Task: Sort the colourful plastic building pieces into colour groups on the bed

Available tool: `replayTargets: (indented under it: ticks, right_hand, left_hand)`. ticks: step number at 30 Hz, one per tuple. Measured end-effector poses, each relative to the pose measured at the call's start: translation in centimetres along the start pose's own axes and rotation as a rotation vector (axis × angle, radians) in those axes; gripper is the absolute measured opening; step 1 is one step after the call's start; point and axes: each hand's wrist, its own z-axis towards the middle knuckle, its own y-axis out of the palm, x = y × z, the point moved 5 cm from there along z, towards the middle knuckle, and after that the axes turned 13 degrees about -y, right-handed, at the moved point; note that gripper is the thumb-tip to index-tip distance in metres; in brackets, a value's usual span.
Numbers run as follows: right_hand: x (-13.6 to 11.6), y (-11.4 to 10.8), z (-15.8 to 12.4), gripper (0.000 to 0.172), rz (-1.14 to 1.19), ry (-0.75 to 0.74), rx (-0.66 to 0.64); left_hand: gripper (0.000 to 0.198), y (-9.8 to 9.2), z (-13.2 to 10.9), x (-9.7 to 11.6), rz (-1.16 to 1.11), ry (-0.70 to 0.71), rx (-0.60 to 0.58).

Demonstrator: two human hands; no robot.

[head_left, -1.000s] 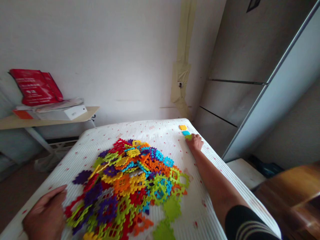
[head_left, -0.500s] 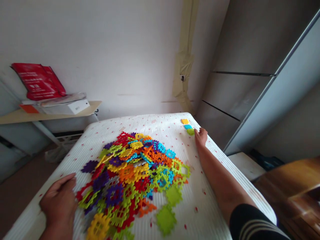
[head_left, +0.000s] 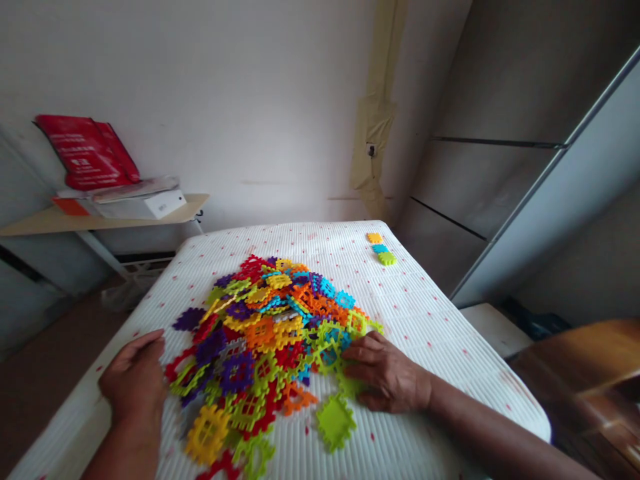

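Observation:
A heap of colourful interlocking plastic tiles (head_left: 270, 333) lies on a white ribbed mat with red dots (head_left: 425, 313). My right hand (head_left: 387, 377) rests at the heap's right edge, fingers curled over a lime green tile (head_left: 350, 387) beneath them. My left hand (head_left: 135, 380) lies flat on the mat at the heap's left edge, fingers spread, touching the nearest tiles. A loose lime green tile (head_left: 335, 421) sits in front of the heap. Three tiles, orange (head_left: 374, 237), blue (head_left: 381, 249) and green (head_left: 387, 259), lie in a row at the far right corner.
A wooden shelf (head_left: 100, 217) at the left wall holds a red bag (head_left: 87, 152) and a white box (head_left: 145, 205). Grey cabinet doors (head_left: 500, 167) stand to the right. A wooden surface (head_left: 585, 367) lies at the lower right, beyond the mat's edge.
My right hand has drawn back from the row of three tiles at the far corner to the heap's near right edge. The left hand has hardly moved on the mat; the view shifted a little.

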Motion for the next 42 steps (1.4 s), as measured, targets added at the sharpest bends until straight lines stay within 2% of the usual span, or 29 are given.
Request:
replayTargets:
  ticks: [4, 7, 9, 11, 14, 17, 19, 21, 24, 27, 30, 32, 35, 38, 42]
  right_hand:
    - [-0.4, 0.8, -0.3, 0.034, -0.066, -0.027, 0.002]
    - [-0.6, 0.3, 0.1, 0.025, -0.104, -0.059, 0.120]
    - [-0.3, -0.8, 0.2, 0.020, -0.083, -0.035, 0.244]
    - [1.5, -2.3, -0.4, 0.022, -0.046, 0.120, 0.381]
    - [6.8, -3.7, -2.6, 0.030, 0.078, 0.522, 0.479]
    - [12.5, -3.8, -5.1, 0.038, 0.105, 0.800, 0.411]
    - [15.5, -3.3, -6.5, 0.034, 0.019, 0.949, 0.277]
    - [17.3, -2.7, -7.6, 0.026, -0.099, 1.090, 0.173]
    - [17.7, -2.5, -8.7, 0.031, -0.272, 1.245, 0.147]
    - [16.8, -2.7, -8.9, 0.033, -0.345, 1.307, 0.131]
    - [15.7, -2.6, -8.1, 0.043, -0.352, 1.334, 0.064]
    - [15.2, -2.1, -7.1, 0.048, -0.357, 1.321, 0.011]
    - [15.0, -1.4, -6.0, 0.045, -0.369, 1.293, -0.016]
    - [15.7, -1.5, -6.0, 0.039, -0.319, 1.257, 0.060]
    - [18.2, -3.9, -7.1, 0.042, -0.370, 1.214, 0.275]
  left_hand:
    - [0.041, 0.0, -0.4, 0.4, 0.028, -0.007, 0.004]
    - [0.040, -0.1, -0.4, 0.3, 0.032, -0.037, 0.005]
    - [0.040, -0.1, -0.3, 0.1, 0.026, -0.054, 0.008]
    - [0.040, -0.2, 0.0, -0.2, 0.022, -0.058, 0.013]
    - [0.040, -0.2, 0.2, -0.3, 0.029, -0.051, 0.016]
    - [0.039, -0.2, -0.1, -0.1, 0.049, -0.059, 0.023]
    - [0.041, -0.3, -0.3, 0.1, 0.056, -0.068, 0.022]
    - [0.042, -0.3, -0.6, 0.3, 0.063, -0.066, 0.022]
    - [0.043, -0.3, -0.7, 0.4, 0.087, -0.055, 0.024]
    - [0.044, -0.3, -0.7, 0.4, 0.102, -0.057, 0.026]
    - [0.042, -0.2, -0.7, 0.5, 0.100, -0.060, 0.015]
    - [0.040, -0.2, -0.8, 0.7, 0.093, -0.061, 0.015]
    - [0.041, -0.2, -1.2, 1.1, 0.107, -0.068, 0.017]
    - [0.043, -0.3, -1.4, 1.2, 0.113, -0.087, 0.017]
    - [0.041, -0.3, -1.3, 1.0, 0.134, -0.053, 0.008]
